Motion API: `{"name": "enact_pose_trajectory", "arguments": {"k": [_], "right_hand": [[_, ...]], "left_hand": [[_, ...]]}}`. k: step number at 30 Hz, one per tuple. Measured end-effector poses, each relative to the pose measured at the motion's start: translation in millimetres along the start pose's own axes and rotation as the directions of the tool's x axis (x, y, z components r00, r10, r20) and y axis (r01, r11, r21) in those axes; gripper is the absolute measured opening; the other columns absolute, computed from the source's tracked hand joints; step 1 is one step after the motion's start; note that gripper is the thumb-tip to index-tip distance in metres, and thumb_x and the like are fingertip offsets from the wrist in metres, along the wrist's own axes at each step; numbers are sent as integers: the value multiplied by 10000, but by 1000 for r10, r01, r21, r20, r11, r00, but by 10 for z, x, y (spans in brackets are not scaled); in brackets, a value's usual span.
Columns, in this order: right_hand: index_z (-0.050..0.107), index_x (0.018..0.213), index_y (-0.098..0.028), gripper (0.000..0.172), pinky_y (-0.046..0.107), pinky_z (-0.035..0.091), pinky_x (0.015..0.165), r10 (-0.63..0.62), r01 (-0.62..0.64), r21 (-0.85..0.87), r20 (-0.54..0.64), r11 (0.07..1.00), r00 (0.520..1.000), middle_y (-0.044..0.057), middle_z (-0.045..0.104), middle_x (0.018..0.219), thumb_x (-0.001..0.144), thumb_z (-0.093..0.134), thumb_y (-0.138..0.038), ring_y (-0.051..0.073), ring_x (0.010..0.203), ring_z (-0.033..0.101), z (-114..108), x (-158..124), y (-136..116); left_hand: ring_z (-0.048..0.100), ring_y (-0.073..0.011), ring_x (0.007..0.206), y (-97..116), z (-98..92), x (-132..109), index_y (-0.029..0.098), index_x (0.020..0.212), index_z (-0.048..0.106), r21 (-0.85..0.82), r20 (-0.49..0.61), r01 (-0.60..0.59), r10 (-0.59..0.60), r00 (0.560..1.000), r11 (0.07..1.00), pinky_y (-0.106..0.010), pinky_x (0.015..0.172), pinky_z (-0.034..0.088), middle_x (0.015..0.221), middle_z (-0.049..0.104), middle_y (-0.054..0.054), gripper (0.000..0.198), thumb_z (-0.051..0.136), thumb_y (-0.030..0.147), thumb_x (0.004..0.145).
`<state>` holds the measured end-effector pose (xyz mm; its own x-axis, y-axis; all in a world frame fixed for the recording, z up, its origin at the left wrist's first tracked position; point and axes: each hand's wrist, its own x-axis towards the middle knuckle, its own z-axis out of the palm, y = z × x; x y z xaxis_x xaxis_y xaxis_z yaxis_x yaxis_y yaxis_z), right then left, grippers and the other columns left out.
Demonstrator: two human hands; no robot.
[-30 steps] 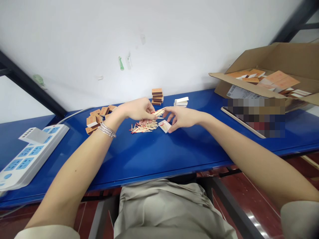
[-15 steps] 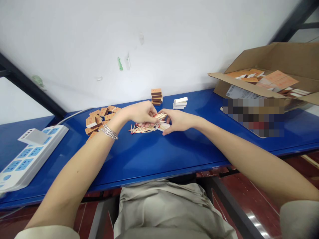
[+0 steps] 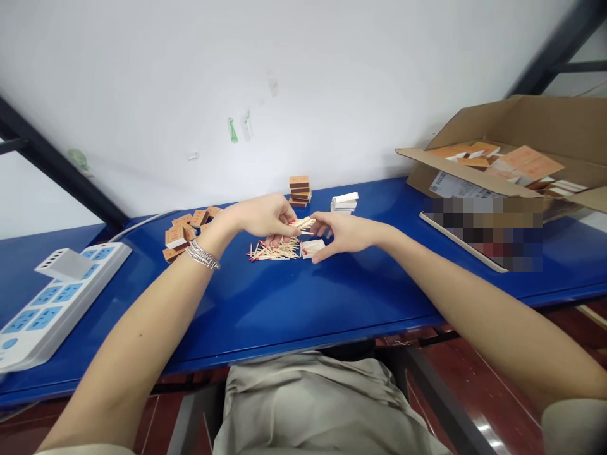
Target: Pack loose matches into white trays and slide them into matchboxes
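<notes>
My left hand [image 3: 268, 218], with a silver chain bracelet at its wrist, pinches a bundle of red-tipped matches [image 3: 301, 224]. Below and partly behind its fingers lies a loose pile of matches [image 3: 272, 251] on the blue table. A small white matchbox tray [image 3: 312, 248] with a few matches in it sits just right of the pile. Around the tray's right side is my right hand [image 3: 339, 235], thumb and fingers apart. Its thumb is at the tray's near corner, and its fingertips are by the pale ends of the bundle; whether they touch is unclear.
Matchbox sleeves [image 3: 183, 230] lie heaped on the left, with a stack of matchboxes [image 3: 300, 191] by the wall. White trays [image 3: 344, 202] are piled beside it. A power strip [image 3: 61, 297] stands far left; a cardboard carton [image 3: 474, 174] of matchboxes and a blurred flat object [image 3: 462, 243] are right.
My right hand has spread its fingers from the tray, which now lies flatter beside the pile. My left hand still holds its matches. The whole view has shifted slightly.
</notes>
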<state>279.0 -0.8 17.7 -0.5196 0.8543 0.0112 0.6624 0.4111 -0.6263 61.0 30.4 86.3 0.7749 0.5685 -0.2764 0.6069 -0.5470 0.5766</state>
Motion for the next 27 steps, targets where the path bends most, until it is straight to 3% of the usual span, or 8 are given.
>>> {"name": "enact_pose_trajectory", "arguments": {"k": [5, 10, 15, 20, 27], "right_hand": [[577, 766, -195, 521, 318, 448, 674, 51, -72, -133, -154, 988, 987, 42, 629, 851, 574, 801, -625, 189, 768, 569, 140, 35, -100], [600, 602, -189, 425, 352, 472, 801, -10, -45, -190, -280, 981, 960, 83, 618, 876, 637, 787, -569, 227, 914, 582, 342, 23, -258], [617, 578, -195, 302, 384, 490, 847, -2, -69, -235, -287, 970, 958, 98, 658, 867, 736, 709, -435, 235, 907, 613, 447, 28, -301], [616, 571, -198, 172, 351, 501, 817, 5, -68, -208, -290, 976, 957, 76, 706, 855, 730, 636, -261, 220, 855, 650, 410, 64, -223], [704, 640, -198, 168, 351, 514, 798, 58, -111, -223, -233, 968, 971, 77, 741, 850, 747, 627, -303, 243, 868, 673, 356, 71, -211]], "left_hand": [[526, -94, 456, 46, -93, -99, 146, 623, 598, -21, -36, -9, 8, 999, 1000, -235, 482, 413, 544, 612, -29, 230, 671, 282, 793], [537, -96, 449, 83, -176, -185, 143, 589, 597, 16, -105, 23, -22, 994, 1000, -231, 472, 397, 504, 587, -23, 254, 671, 258, 803], [528, -89, 441, 72, -175, -180, 142, 595, 597, 16, -106, 24, -22, 994, 1000, -231, 476, 386, 502, 580, -15, 245, 672, 253, 800], [521, -94, 439, 47, -152, -152, 138, 608, 618, 30, -91, 10, -7, 996, 1000, -248, 493, 383, 503, 582, -24, 246, 680, 285, 794], [532, -102, 454, 18, -148, -138, 143, 600, 631, 26, -89, 2, 0, 996, 1000, -256, 501, 395, 502, 587, -33, 244, 684, 283, 793]]}}
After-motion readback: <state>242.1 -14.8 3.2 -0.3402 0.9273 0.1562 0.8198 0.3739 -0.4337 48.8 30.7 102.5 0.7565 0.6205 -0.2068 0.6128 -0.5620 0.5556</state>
